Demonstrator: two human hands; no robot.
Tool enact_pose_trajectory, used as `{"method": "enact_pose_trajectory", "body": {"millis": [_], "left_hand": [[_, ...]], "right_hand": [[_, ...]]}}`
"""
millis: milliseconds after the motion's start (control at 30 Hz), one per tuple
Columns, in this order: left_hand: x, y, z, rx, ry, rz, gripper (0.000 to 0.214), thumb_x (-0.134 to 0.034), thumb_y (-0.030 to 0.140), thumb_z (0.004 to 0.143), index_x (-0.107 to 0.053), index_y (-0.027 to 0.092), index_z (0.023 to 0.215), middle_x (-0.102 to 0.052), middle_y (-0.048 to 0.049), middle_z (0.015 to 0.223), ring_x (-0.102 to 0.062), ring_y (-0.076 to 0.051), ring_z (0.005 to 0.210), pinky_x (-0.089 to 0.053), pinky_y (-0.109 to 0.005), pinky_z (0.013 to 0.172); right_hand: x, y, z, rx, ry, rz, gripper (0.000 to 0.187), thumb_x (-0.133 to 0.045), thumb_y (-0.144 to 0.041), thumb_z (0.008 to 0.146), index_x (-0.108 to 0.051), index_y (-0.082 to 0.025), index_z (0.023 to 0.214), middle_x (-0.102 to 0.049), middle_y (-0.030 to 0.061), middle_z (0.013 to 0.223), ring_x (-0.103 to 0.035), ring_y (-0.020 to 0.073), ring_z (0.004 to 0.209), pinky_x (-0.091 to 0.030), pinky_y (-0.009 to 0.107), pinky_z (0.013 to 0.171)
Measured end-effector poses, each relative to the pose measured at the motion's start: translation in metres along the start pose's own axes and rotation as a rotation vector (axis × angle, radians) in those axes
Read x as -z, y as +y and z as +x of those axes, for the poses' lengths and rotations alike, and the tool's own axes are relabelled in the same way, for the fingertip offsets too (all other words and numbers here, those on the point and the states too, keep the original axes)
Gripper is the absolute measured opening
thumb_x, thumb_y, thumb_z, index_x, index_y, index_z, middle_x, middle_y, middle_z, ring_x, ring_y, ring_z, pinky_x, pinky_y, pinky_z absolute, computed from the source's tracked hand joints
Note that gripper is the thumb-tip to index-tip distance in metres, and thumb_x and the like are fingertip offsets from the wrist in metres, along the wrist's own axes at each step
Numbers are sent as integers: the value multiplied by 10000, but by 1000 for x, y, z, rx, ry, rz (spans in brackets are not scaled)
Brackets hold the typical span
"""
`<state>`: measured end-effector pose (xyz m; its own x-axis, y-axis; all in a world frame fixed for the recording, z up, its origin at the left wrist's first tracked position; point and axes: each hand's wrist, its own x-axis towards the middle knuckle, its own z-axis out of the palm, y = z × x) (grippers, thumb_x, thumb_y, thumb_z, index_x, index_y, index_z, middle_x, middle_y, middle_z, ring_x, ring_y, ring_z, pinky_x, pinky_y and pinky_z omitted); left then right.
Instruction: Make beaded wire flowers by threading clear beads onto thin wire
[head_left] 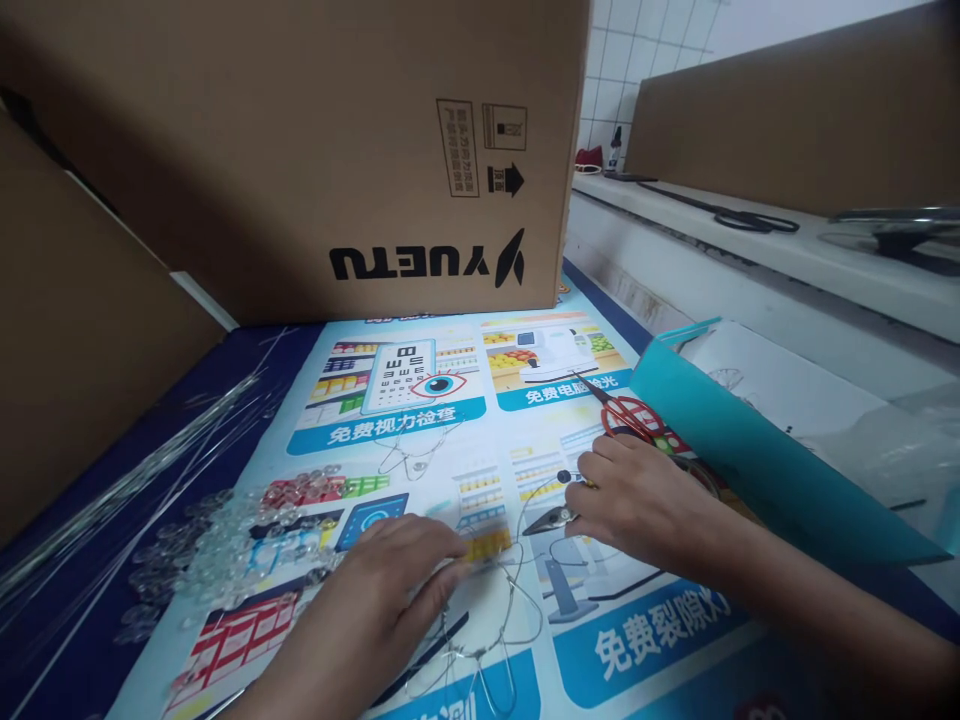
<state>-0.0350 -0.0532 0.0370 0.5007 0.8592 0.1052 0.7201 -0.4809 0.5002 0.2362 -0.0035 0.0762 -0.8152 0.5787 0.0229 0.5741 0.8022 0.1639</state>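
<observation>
My left hand is closed in a pinch on a thin bent wire piece, whose loops spread over the printed sheet to the right and below my fingers. My right hand is wrapped round a pair of pliers; only the dark pointed jaws show, facing left, and the handles are hidden under the palm. A curved strand of the wire runs up close to the jaws. Another looped wire shape lies farther back. Many clear round beads are heaped left of my left hand.
Scissors with red handles lie just beyond my right hand. A teal open holder stands at the right. Straight wires run along the left. A large cardboard box blocks the back; a ledge holds more items.
</observation>
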Motion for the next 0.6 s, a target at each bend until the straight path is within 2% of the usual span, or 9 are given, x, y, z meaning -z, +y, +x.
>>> {"method": "enact_pose_trajectory", "body": {"millis": [100,200,300,467,600], "left_hand": [[1,5,-1,122,-24,-177,198,-452,356,908,-606,257,983,-673,-13,925,-608,-190,833,-483,-290,721],[4,12,0,216,-99,-332,250,-436,409,901,-617,237,891,-651,6,775,-589,-161,701,-462,-233,595],[5,17,2,291,-107,-444,302,-444,438,882,-607,207,776,-573,16,634,-519,-135,590,-401,-213,516],[-3,17,3,410,-76,-701,282,-490,430,849,-572,187,734,-493,45,544,-477,-109,510,-362,-216,508],[-3,17,4,436,-74,-751,265,-486,407,848,-579,182,742,-510,37,552,-479,-115,524,-353,-229,529]], "right_hand": [[2,-7,2,-43,35,18,200,-555,-382,876,-605,-193,836,-578,61,809,-474,219,800,-308,333,672],[2,-14,4,-69,73,18,231,-546,-410,877,-599,-189,836,-575,64,811,-469,220,796,-294,329,653],[0,-19,5,-77,112,9,234,-550,-416,872,-586,-190,823,-564,61,798,-464,222,789,-274,328,636],[-3,-25,5,-85,175,-21,194,-553,-373,876,-576,-190,814,-558,59,790,-454,221,768,-253,332,622],[-2,-28,5,-80,207,-56,188,-522,-346,897,-573,-186,812,-553,59,777,-449,210,746,-248,338,622]]}}
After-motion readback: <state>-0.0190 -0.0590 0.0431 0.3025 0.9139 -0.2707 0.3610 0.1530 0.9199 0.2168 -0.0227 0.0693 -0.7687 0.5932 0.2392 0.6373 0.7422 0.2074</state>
